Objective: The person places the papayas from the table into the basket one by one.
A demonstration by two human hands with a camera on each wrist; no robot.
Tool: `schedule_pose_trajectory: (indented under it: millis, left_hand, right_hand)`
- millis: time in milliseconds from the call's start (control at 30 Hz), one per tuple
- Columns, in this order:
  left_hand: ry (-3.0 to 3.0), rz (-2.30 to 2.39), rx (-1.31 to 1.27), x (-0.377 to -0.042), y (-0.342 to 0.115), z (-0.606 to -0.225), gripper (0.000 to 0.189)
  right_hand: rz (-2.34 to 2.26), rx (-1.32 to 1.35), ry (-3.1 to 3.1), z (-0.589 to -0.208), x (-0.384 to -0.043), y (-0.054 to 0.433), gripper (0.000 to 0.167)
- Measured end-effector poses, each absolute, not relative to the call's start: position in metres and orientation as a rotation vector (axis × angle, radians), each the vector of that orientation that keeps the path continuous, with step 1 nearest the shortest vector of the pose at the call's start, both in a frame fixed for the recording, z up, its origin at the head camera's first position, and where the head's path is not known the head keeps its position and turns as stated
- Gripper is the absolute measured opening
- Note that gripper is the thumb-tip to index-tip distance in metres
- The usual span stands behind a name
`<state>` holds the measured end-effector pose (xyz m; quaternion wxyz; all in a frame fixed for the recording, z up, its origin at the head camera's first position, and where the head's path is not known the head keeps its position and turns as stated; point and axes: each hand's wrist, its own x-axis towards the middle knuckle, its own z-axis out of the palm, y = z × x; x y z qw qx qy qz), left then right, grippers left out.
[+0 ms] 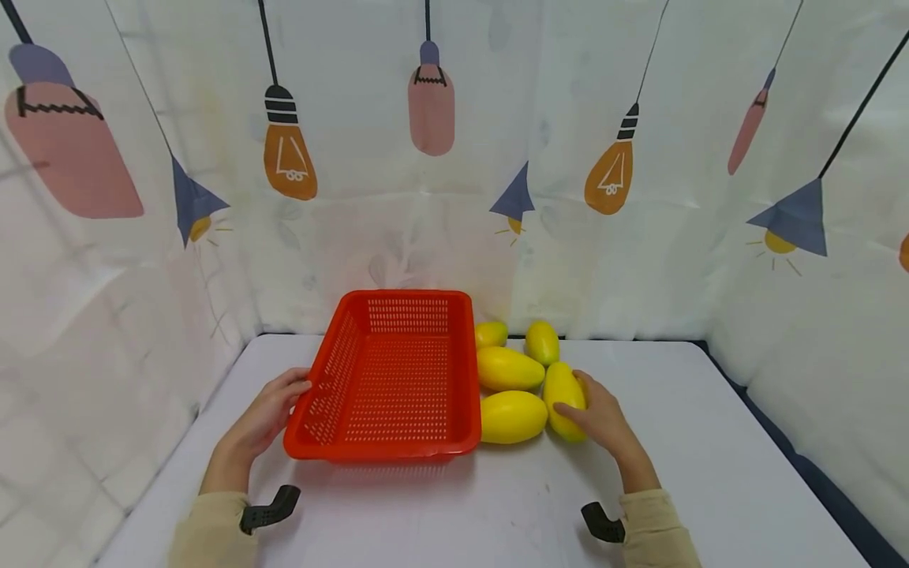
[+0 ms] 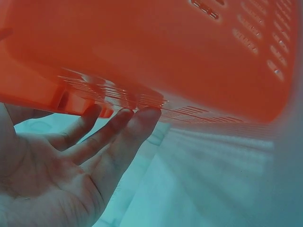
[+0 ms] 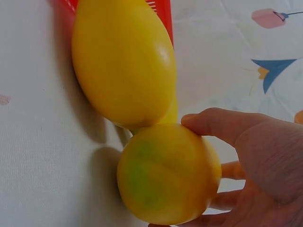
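Note:
A red plastic basket (image 1: 406,386) with slotted walls and floor leans toward me; nothing lies in it. My left hand (image 1: 266,414) holds its left rim. In the left wrist view, the fingers of the left hand (image 2: 90,146) reach up to the basket's outer side (image 2: 142,56); the thumb is mostly hidden. Beside the basket, my right hand (image 1: 600,414) grips an oblong yellow fruit (image 1: 563,398), thumb on the near side. In the right wrist view, this fruit (image 3: 165,175) shows a greenish end and touches another yellow fruit (image 3: 123,61).
More yellow fruits lie right of the basket: two long ones (image 1: 510,369) (image 1: 513,417) close to its wall and two (image 1: 543,342) (image 1: 491,334) farther back. All rest on a white table (image 1: 497,521). A patterned curtain (image 1: 440,229) hangs behind and at both sides.

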<state>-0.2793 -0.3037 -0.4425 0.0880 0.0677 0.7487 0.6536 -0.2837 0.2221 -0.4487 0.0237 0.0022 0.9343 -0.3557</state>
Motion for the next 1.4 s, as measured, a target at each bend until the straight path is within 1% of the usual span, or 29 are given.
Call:
schedule_pose_trajectory:
  millis: [200,533,667,833,1000,1200,1400]
  left_hand:
    - [2.257,1.947,0.214,-0.281,-0.310,-0.437,0.038]
    - [2.279,1.899,0.164,-0.283,-0.313,-0.434,0.045]
    - [2.292,1.874,0.134,-0.277,-0.316,-0.437,0.047]
    - [2.293,1.857,0.129,-0.266,-0.318,-0.446,0.049]
    - [2.294,1.839,0.151,-0.261,-0.317,-0.449,0.049]
    - [2.322,1.863,0.158,-0.269,-0.314,-0.442,0.047]
    - [2.239,1.916,0.137,-0.278,-0.306,-0.445,0.047]
  right_hand:
    - [-1.134,-0.022,2.888,-0.447,-0.288,0.216,0.082]
    - [-1.149,-0.003,2.876,-0.446,-0.286,0.211,0.081]
    - [-1.159,0.011,2.863,-0.455,-0.280,0.208,0.082]
    - [-1.185,0.032,2.849,-0.467,-0.264,0.205,0.082]
    - [-1.174,0.038,2.877,-0.469,-0.254,0.204,0.080]
    - [-1.156,-0.018,2.915,-0.456,-0.267,0.207,0.079]
    - [-1.124,0.014,2.918,-0.452,-0.279,0.219,0.079]
